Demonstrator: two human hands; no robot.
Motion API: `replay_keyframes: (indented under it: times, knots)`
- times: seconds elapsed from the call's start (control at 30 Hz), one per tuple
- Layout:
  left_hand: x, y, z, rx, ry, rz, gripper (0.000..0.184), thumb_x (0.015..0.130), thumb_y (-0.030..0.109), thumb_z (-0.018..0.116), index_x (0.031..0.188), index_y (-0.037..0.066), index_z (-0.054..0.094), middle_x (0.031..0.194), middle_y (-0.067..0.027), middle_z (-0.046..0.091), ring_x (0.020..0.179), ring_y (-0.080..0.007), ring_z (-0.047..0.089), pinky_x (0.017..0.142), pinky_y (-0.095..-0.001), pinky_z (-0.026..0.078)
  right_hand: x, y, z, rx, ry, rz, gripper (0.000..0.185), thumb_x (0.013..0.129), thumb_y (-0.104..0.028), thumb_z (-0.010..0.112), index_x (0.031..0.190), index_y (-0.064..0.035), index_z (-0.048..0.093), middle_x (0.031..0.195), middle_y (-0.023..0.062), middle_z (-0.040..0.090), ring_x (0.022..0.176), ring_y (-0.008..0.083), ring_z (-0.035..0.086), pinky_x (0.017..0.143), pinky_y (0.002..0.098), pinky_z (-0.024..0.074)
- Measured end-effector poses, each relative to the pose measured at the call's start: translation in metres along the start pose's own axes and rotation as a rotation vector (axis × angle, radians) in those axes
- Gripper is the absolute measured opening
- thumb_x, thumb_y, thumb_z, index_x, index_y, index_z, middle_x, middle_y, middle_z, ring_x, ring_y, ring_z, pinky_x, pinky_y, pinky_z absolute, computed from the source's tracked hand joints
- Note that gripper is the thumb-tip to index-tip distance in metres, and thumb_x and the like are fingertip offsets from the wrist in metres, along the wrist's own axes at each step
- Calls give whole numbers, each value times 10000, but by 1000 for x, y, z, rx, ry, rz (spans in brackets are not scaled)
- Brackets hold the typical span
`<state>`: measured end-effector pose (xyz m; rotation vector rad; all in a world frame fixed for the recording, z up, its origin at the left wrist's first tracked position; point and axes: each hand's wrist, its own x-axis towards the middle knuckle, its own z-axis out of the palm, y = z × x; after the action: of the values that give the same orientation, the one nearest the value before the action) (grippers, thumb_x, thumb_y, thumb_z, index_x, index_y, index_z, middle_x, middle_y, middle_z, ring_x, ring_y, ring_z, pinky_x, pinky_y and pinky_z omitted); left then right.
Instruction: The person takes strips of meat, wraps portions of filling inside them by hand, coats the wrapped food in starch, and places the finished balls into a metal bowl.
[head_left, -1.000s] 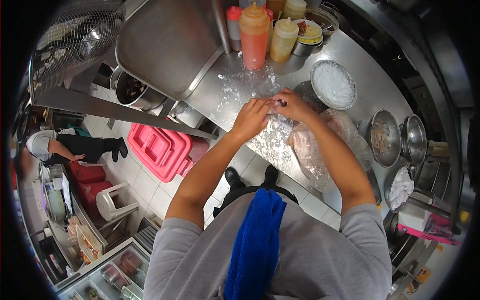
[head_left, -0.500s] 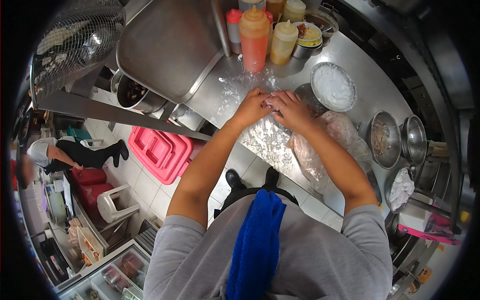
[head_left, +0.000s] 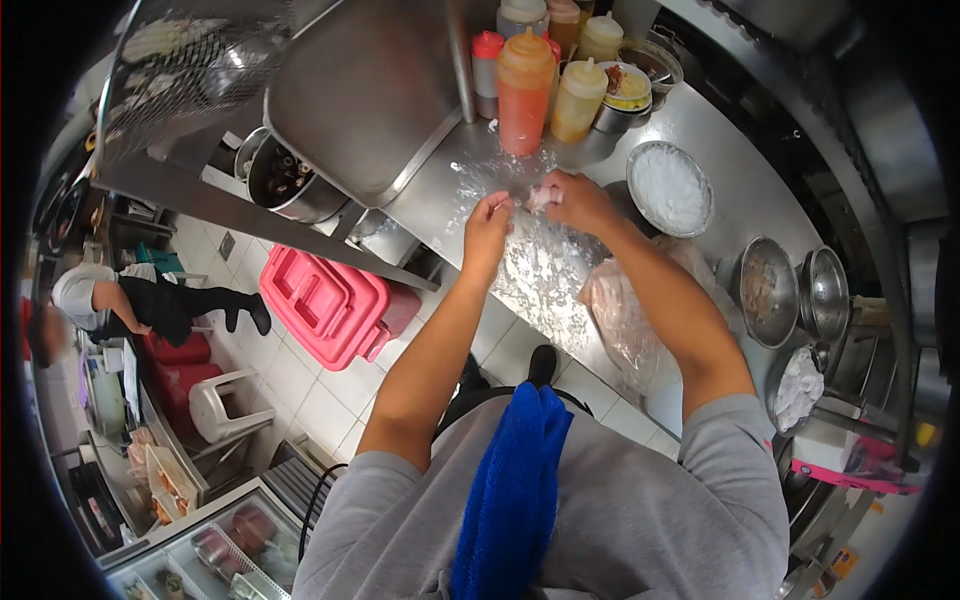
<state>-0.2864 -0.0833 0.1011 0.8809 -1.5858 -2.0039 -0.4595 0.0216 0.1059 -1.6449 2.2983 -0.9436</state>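
Over the floured steel counter [head_left: 540,275], my right hand [head_left: 580,203] is closed on a small pale pink piece of food [head_left: 543,197]. My left hand [head_left: 488,225] is a little to the left, apart from it, its fingertips pinched together; whether anything is between them is too small to tell. A bowl of white powder [head_left: 670,190] stands right of my right hand. Below my right forearm lies a clear plastic bag [head_left: 625,310] with pinkish contents. Squeeze bottles, among them an orange one [head_left: 524,95], stand beyond my hands.
A metal tray [head_left: 365,95] is at the upper left, near a pot with dark contents [head_left: 290,180]. A pink lidded bin [head_left: 325,300] stands on the floor. Metal bowls [head_left: 768,290] line the right side. Another person [head_left: 140,300] is at the far left.
My hands, together before, have moved apart, the left one to the left. The pale piece now shows in my right hand. The view has shifted slightly, and the other person's legs have moved.
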Motion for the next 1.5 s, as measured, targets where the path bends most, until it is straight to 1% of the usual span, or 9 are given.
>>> replay_keyframes:
  times: [0.13, 0.33, 0.47, 0.53, 0.7, 0.77, 0.87, 1.07, 1.5]
  knots:
    - [-18, 5, 4, -403, 29, -104, 451, 933, 366, 570, 1252, 68, 457, 1150, -61, 525, 1040, -176, 514, 892, -340, 425, 13, -15, -16, 663, -311, 620, 254, 789, -234, 656, 1022, -142, 610, 871, 4, 655, 753, 121, 594, 628, 290, 438]
    - [-42, 10, 3, -825, -55, -101, 692, 912, 646, 395, 1312, 81, 404, 1281, -134, 508, 1128, -252, 508, 963, -426, 384, -19, -84, 5, 1305, -421, 762, 296, 855, -283, 606, 1123, -157, 599, 971, -15, 641, 853, 83, 586, 632, 261, 422]
    - [-61, 22, -10, -908, 69, -212, 656, 910, 665, 365, 1203, 85, 463, 1176, -139, 571, 1061, -263, 550, 913, -427, 424, -35, -139, 17, 868, -363, 728, 308, 873, -279, 588, 1144, -133, 604, 994, 25, 642, 851, 164, 613, 660, 293, 455]
    - [-57, 7, -23, -1018, 68, -237, 637, 905, 679, 349, 1103, 91, 493, 1105, -135, 597, 1003, -271, 571, 867, -436, 450, -45, -161, 18, -12, 39, 181, 312, 889, -274, 566, 1141, -96, 614, 1058, 79, 624, 890, 269, 617, 722, 340, 487]
    - [-66, 15, -37, -1103, 53, -283, 595, 934, 634, 339, 1033, 72, 508, 950, -116, 593, 880, -269, 590, 785, -444, 489, -70, -165, 10, 224, 163, 170, 329, 846, -198, 621, 1161, -104, 626, 1227, 126, 553, 1033, 331, 569, 875, 397, 462]
    - [-68, 15, -39, -1045, 40, -297, 623, 941, 637, 299, 1058, 56, 490, 968, -128, 581, 865, -283, 589, 782, -459, 498, -79, -165, 13, -113, 197, -155, 412, 815, -206, 662, 1216, -130, 605, 1342, 149, 478, 1093, 345, 518, 922, 407, 443]
    - [-74, 22, -35, -937, 19, -315, 677, 934, 658, 266, 1102, 35, 471, 994, -139, 570, 890, -285, 582, 801, -463, 495, -90, -175, 21, -140, 136, -182, 409, 840, -249, 638, 1235, -145, 610, 1435, 163, 391, 1216, 399, 421, 995, 450, 385]
    - [-79, 25, -37, -860, -59, -348, 816, 917, 696, 212, 1241, -25, 414, 1016, -153, 555, 964, -278, 538, 870, -428, 459, -99, -176, 24, -42, 209, -119, 354, 890, -301, 564, 1192, -136, 648, 1495, 169, 305, 1293, 431, 340, 1079, 498, 264]
    - [-93, 41, -22, -735, -98, -361, 975, 886, 744, 191, 1406, -79, 243, 1208, -176, 478, 1060, -264, 488, 987, -413, 382, -106, -170, 18, -84, 114, -121, 356, 918, -312, 519, 1180, -109, 649, 1502, 163, 300, 1332, 432, 293, 1096, 503, 235]
